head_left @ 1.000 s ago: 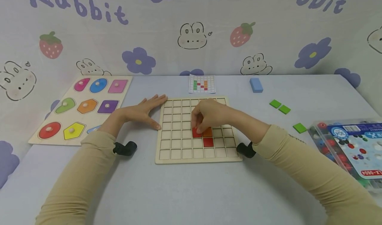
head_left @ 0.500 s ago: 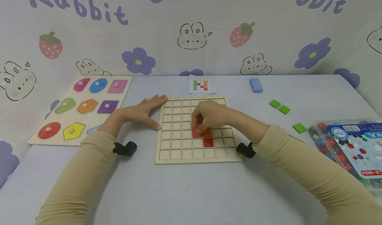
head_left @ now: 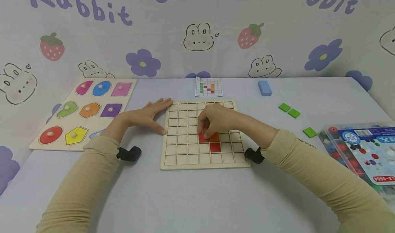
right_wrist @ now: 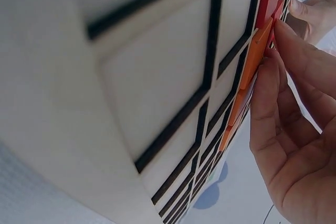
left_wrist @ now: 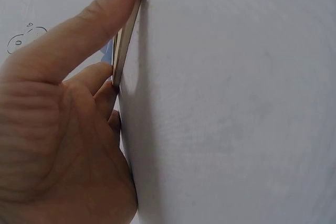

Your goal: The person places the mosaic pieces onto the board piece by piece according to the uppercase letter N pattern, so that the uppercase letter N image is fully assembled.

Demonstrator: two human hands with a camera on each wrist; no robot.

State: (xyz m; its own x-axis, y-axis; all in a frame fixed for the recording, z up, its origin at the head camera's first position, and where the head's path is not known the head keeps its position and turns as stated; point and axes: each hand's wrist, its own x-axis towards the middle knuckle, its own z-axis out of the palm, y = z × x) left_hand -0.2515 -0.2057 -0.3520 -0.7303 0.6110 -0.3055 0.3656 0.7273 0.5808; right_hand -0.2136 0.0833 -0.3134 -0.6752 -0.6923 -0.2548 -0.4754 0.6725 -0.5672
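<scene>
A wooden grid board [head_left: 182, 159] lies in the middle of the table. Over it, my right hand [head_left: 217, 118] pinches a red square tile [head_left: 202, 138] between thumb and fingertips, at a cell near the board's centre. In the right wrist view that red tile [right_wrist: 277, 10] is slightly tilted beside an orange tile [right_wrist: 255, 51]. Another red tile [head_left: 215, 147] sits in the cell diagonally below. More orange tiles run along the column, mostly hidden under my right hand in the head view. My left hand [head_left: 145, 116] spreads its fingers, with thumb and fingertips touching the board's left edge.
A pattern card [head_left: 209, 87] lies behind the board. To the right are a blue block [head_left: 264, 88], loose green tiles [head_left: 294, 113] and a lidded plastic box [head_left: 367, 154] of coloured pieces. A knobbed shape puzzle [head_left: 77, 99] lies at the left.
</scene>
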